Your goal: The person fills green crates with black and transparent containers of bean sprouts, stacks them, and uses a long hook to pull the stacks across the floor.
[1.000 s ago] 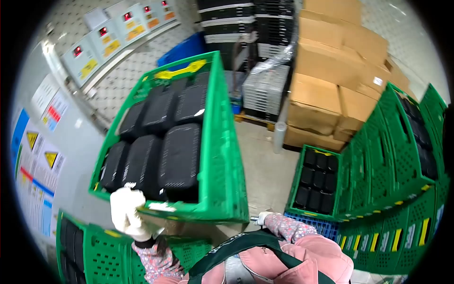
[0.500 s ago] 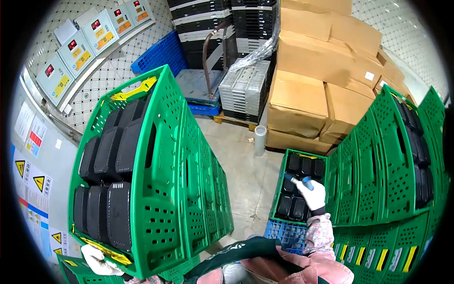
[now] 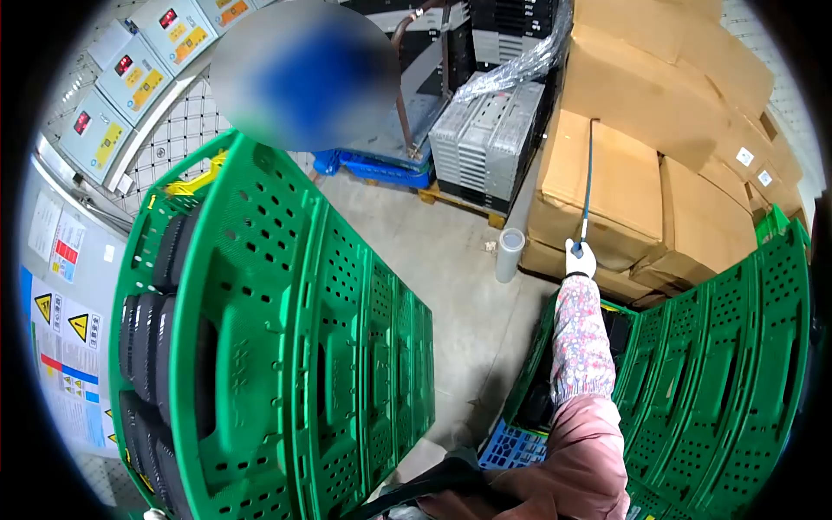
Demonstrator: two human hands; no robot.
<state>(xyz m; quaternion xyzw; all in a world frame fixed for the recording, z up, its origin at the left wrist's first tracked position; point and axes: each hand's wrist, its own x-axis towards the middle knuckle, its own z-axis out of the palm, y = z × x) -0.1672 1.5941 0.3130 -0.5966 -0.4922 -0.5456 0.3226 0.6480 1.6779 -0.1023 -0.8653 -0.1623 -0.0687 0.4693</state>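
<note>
My right hand [image 3: 581, 258], in a white glove, is stretched forward with its fingers closed on the blue handle of a thin rod [image 3: 589, 178]. The rod points up across the front of a cardboard box [image 3: 607, 160]. Only a white glove edge of my left hand [image 3: 154, 514] shows at the bottom left, below a tall stack of green crates [image 3: 260, 347]; its fingers are hidden. Black packages [image 3: 147, 347] fill the top crate of that stack. Under my right arm, a lower green crate holds black packages [image 3: 617, 329], partly covered by the sleeve.
More green crates [image 3: 693, 364] are stacked at the right. A grey tube [image 3: 510, 253] stands on the floor [image 3: 407, 234]. Behind are grey trays [image 3: 485, 139] on a pallet and a blue cart. Wall boxes [image 3: 134, 74] line the upper left; a round blur hides part of the top.
My right hand has moved forward from over the lower crate to before the cardboard boxes, with the rod now pointing away. My left hand has dropped almost out of view. The view has shifted.
</note>
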